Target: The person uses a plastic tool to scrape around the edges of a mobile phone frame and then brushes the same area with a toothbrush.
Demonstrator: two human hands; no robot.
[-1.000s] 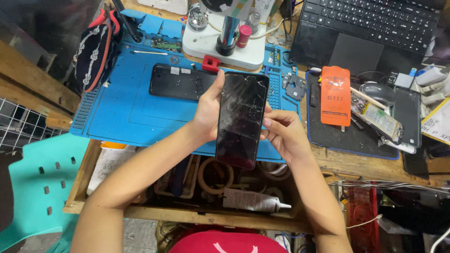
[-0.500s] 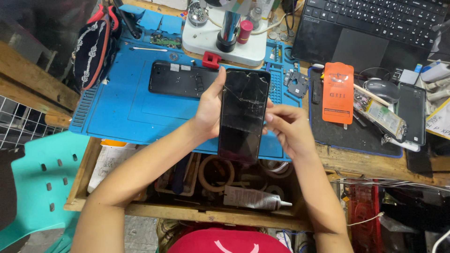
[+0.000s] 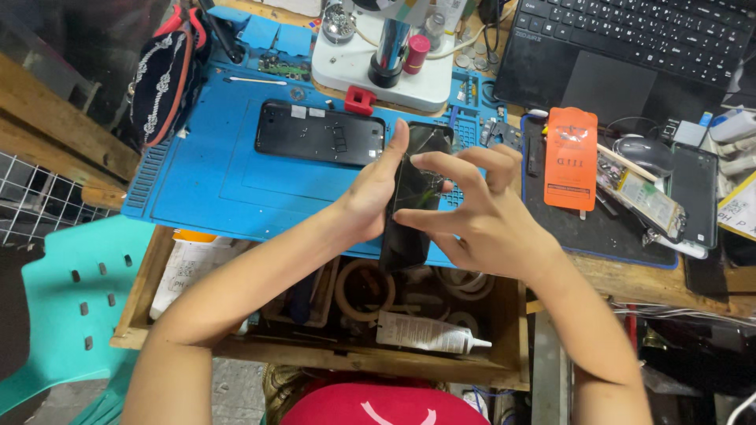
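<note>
My left hand [image 3: 370, 197] holds a black phone with a cracked screen [image 3: 411, 206] by its left edge, tilted upright over the blue work mat [image 3: 213, 189]. My right hand [image 3: 480, 212] spreads over the phone's right side, with the thumb and fingertips pressing on the glass. A second black phone body [image 3: 319, 132] lies flat on the mat just behind my hands.
A microscope stand [image 3: 386, 59] is at the back of the mat, a laptop [image 3: 630, 47] at back right. An orange packet [image 3: 570, 157], a mouse [image 3: 642, 153] and small parts lie on the dark mat at right. An open wooden drawer [image 3: 331, 315] below holds tape rolls and a glue tube [image 3: 429, 334].
My right hand has moved from the phone's right edge onto its face with fingers spread. The phone has turned more edge-on and the view has shifted.
</note>
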